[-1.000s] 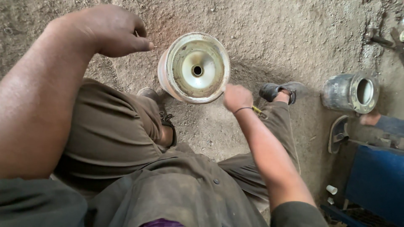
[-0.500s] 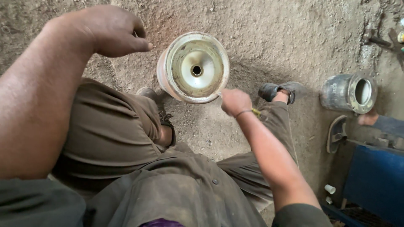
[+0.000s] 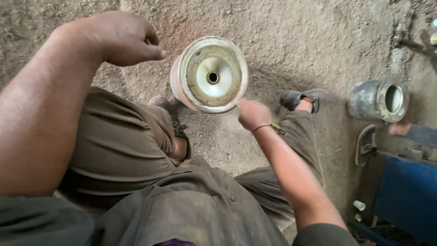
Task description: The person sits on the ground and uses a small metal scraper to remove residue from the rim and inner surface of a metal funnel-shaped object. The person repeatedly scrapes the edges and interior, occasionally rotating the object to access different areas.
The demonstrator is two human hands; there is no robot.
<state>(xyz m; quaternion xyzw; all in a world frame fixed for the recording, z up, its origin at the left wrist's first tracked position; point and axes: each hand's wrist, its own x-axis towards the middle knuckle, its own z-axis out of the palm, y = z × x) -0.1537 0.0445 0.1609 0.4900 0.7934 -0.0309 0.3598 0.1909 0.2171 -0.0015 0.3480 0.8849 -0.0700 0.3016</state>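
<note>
Your left hand hangs raised over the dirt floor near its far left stretch, the fingers curled loosely into a half fist with the thumb pointing right. It holds nothing, and the thumb tip stops just short of the pale metal vessel, not touching it.

That vessel stands on the floor between your feet, its wide mouth tilted up toward you. Inside you see only a cream-coloured funnel-shaped bottom running down to a small dark hole at the centre; nothing lies in it.

Your right hand sits just beside the vessel's lower right rim, knuckles up and fingers folded under, a thin cord around the wrist. You cannot tell whether the fingers clasp the rim or merely rest against it, since they are hidden beneath the hand.

Further right, near the floor's right edge, a second, greyer metal can lies on its side with its round opening facing right; its inside is dark and unreadable. A blue box stands in the near right corner.
</note>
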